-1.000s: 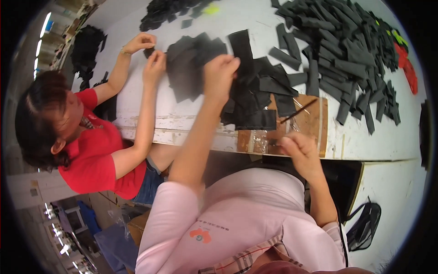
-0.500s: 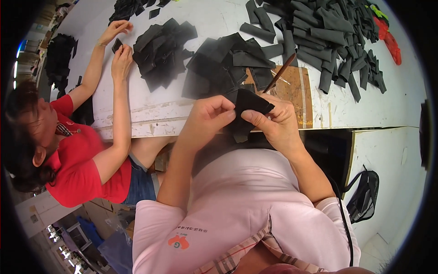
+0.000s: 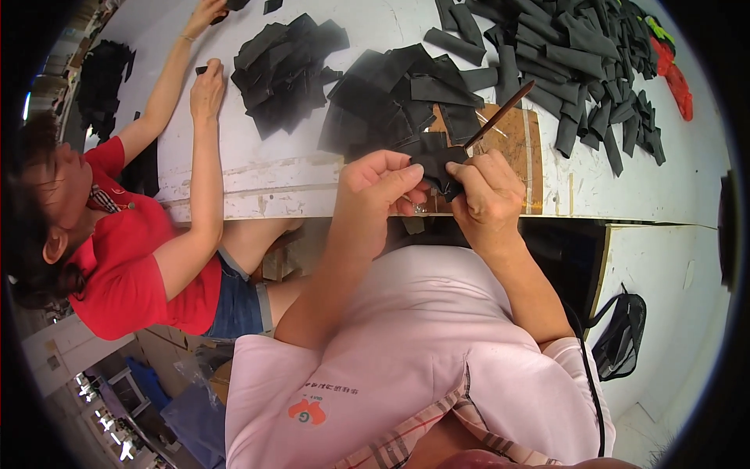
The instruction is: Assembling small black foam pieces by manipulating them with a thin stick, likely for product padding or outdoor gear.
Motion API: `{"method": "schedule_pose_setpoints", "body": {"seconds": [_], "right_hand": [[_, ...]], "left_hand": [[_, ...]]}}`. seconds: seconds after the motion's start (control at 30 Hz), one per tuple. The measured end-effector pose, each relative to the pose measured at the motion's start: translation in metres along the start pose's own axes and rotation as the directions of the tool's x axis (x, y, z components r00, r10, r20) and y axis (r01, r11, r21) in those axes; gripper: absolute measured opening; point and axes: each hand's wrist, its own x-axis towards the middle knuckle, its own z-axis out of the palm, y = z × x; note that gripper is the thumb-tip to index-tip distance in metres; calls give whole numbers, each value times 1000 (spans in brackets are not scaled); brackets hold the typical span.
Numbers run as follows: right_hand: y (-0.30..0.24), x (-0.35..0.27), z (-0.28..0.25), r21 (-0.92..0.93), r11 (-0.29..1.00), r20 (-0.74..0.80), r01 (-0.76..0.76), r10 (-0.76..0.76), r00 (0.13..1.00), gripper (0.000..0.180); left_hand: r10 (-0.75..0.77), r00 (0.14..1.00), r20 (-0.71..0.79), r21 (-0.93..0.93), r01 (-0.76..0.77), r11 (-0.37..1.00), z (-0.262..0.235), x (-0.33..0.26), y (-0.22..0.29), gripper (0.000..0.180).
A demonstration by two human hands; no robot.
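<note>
In front of my body, near the table's front edge, I hold a small black fabric piece between both hands. My left hand is closed, its thumb pressing the left side of the fabric. On the other side, my right hand pinches the fabric by its right edge. A slender dark brown stick slants up and away from my right hand, seemingly tucked in its grip; its lower end is hidden. Just beyond lies a heap of flat black fabric pieces, partly over a brown board.
A large pile of black fabric tubes covers the far right, with a red bag beside it. Another black fabric heap lies left of centre. A co-worker in red sits at my left, handling black pieces. A black bag hangs at right.
The fabric in my hands has been turned and now lies more bunched between them. Both hands shifted slightly rightward. The co-worker's farther hand has reached away across the table.
</note>
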Motion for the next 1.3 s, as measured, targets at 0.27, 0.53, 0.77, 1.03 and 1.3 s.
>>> {"method": "schedule_pose_setpoints", "body": {"seconds": [0.27, 0.53, 0.77, 1.03, 1.3], "right_hand": [[6, -3, 4, -79, 996, -9, 35, -36, 999, 31], [10, -4, 5, -253, 942, -49, 221, -241, 969, 20], [-4, -4, -8, 166, 971, 211, -172, 135, 968, 26], [-6, -1, -4, 423, 836, 174, -350, 304, 937, 18], [-6, 1, 2, 480, 780, 183, -401, 358, 916, 10]], "left_hand": [[11, 1000, 24, -26, -11, 1000, 2, 1, -4, 13], [-78, 995, -57, -122, 71, 990, 4, 10, -11, 14], [176, 975, -135, 193, -149, 970, 2, 10, -18, 6], [421, 904, -66, 488, -339, 804, 18, 0, -21, 4], [545, 835, -82, 544, -420, 726, 13, 5, -33, 7]]}}
